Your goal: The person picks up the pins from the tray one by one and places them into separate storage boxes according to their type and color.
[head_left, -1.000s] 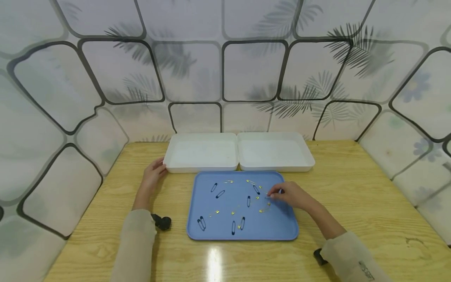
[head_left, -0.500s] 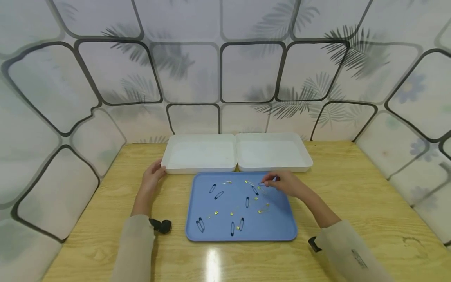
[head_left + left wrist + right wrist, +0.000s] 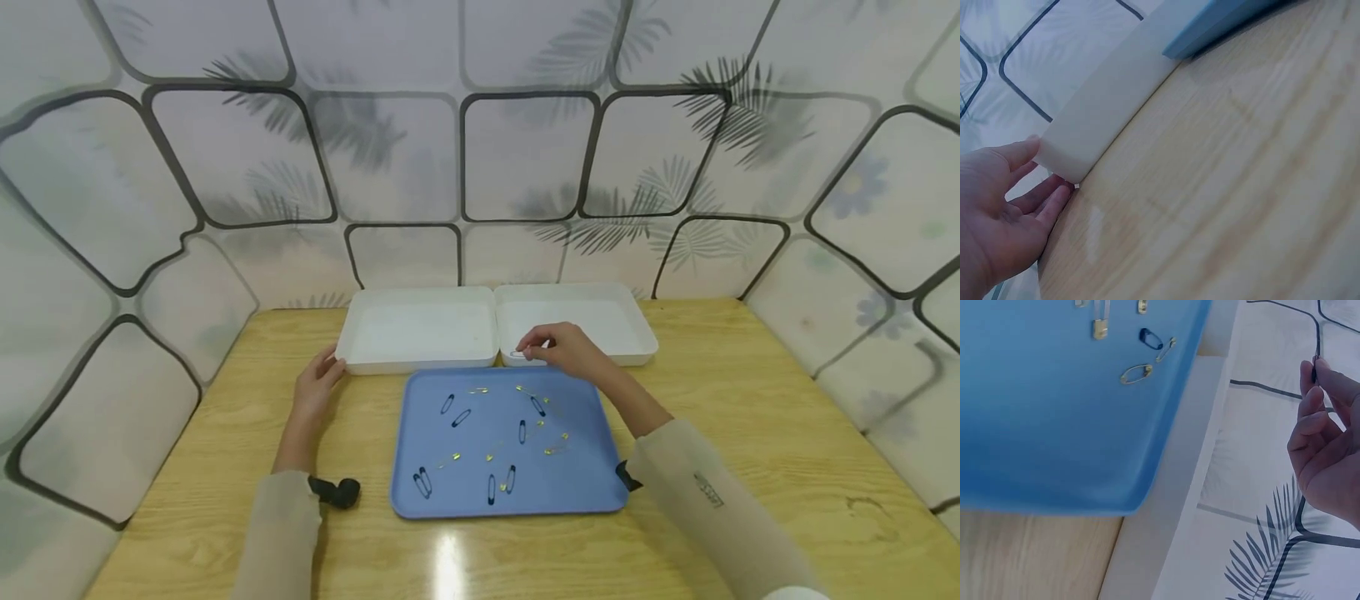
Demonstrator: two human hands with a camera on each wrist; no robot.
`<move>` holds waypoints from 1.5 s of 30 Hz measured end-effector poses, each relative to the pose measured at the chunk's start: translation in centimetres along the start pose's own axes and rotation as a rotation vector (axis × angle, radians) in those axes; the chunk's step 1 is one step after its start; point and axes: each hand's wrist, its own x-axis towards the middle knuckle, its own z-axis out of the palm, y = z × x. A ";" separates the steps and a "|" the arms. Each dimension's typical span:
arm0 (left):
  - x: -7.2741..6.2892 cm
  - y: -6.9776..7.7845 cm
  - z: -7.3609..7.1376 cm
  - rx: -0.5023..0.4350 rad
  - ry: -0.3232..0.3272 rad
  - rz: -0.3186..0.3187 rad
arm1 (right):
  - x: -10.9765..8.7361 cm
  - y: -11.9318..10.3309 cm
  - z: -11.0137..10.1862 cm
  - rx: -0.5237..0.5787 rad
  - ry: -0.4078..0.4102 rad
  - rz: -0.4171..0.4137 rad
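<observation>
two hands, three trays. two shallow white trays stand side by side across the middle of the frame: the nearer-left tray (image 3: 420, 325) and the nearer-right tray (image 3: 588, 312). one blue tray (image 3: 585, 479) lies just below them on the wood-grain table (image 3: 750, 408). on it i count eight black safety pins (image 3: 491, 489), two lying close together at its lower left, and at least seven gold safety pins (image 3: 478, 390), some too faint to count surely.

one more pin, the held pin (image 3: 517, 354), is pinched in the fingertips of the right hand (image 3: 564, 346), near the centre of the frame. it pokes out to the left of the fingers, by the lower left corner of the nearer-right tray; how high it is, i cannot tell.

the left hand (image 3: 313, 387), centre left, has loosely spread fingers touching the outer corner of the nearer-left tray.

small dark lettering (image 3: 708, 490) marks the right sleeve (image 3: 720, 517), too blurred to read
</observation>
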 end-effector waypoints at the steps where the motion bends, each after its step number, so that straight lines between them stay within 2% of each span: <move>1: -0.1 0.0 0.0 0.000 0.006 0.003 | 0.4 -0.2 0.0 0.004 0.005 -0.003; 9: -0.6 -0.2 0.1 -0.036 0.028 0.020 | 3.2 -1.0 0.4 0.018 0.030 0.017; 18: -1.3 -0.2 0.1 0.019 0.029 0.051 | 5.4 -1.4 1.1 0.012 0.001 0.027; 24: -1.6 -0.2 0.0 0.033 0.030 0.050 | 7.1 -1.5 1.9 -0.039 0.007 0.049; 39: -1.1 -0.4 0.1 -0.025 0.047 0.062 | 11.3 -1.9 4.2 -0.041 0.000 0.100; 45: -1.2 -0.2 0.0 -0.018 0.041 0.057 | 12.7 -2.0 5.2 -0.023 0.001 0.141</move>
